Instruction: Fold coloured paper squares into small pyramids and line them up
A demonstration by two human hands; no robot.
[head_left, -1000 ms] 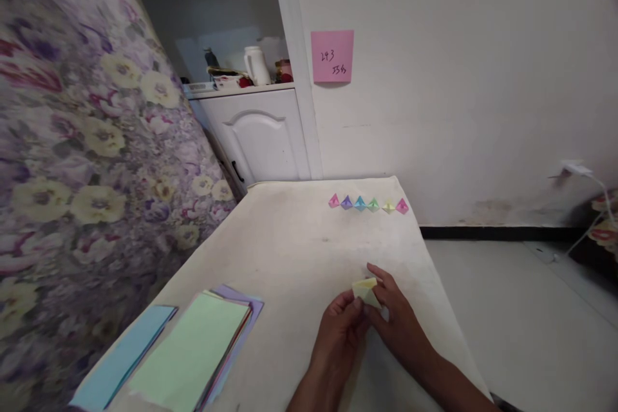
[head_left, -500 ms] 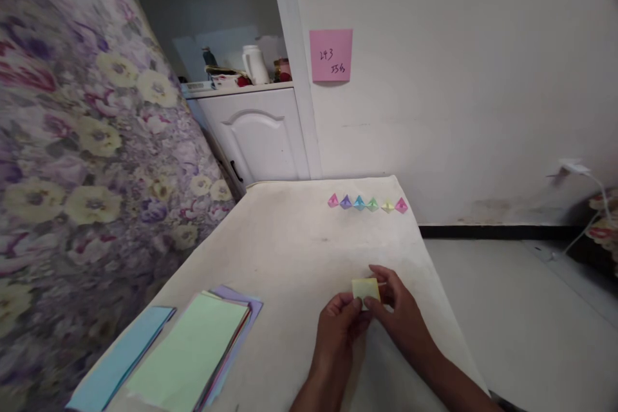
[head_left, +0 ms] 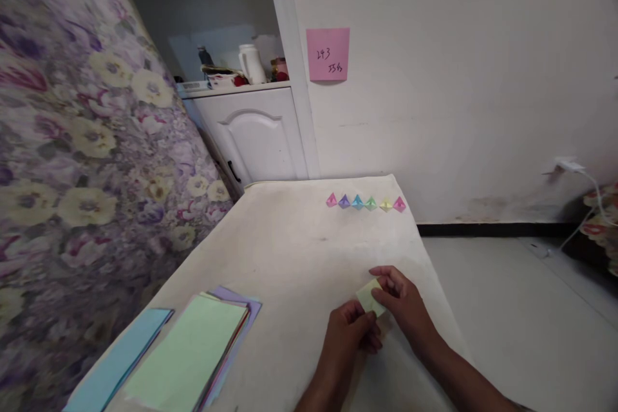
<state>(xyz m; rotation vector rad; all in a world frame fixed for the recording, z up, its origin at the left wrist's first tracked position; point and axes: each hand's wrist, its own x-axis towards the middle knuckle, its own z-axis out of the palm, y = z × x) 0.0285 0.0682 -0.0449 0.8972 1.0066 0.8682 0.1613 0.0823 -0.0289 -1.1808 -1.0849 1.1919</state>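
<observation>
My left hand (head_left: 351,333) and my right hand (head_left: 405,306) meet over the near right part of a white table (head_left: 290,251). Between their fingertips is a small folded piece of pale yellow paper (head_left: 369,297); both hands pinch it, the right from above and the left from below. A row of several small folded paper shapes (head_left: 365,202), pink, purple, blue, green, yellow and pink, lies along the table's far edge by the wall.
A stack of coloured paper sheets (head_left: 186,354), blue, green and purple, lies at the near left. A floral cloth (head_left: 77,161) hangs on the left. A white cabinet (head_left: 251,135) with a jug stands behind; a pink note (head_left: 327,54) sticks on the wall.
The yellow paper has tilted and dropped slightly between my fingers; my left hand has shifted a little right and down. The view has drifted slightly.
</observation>
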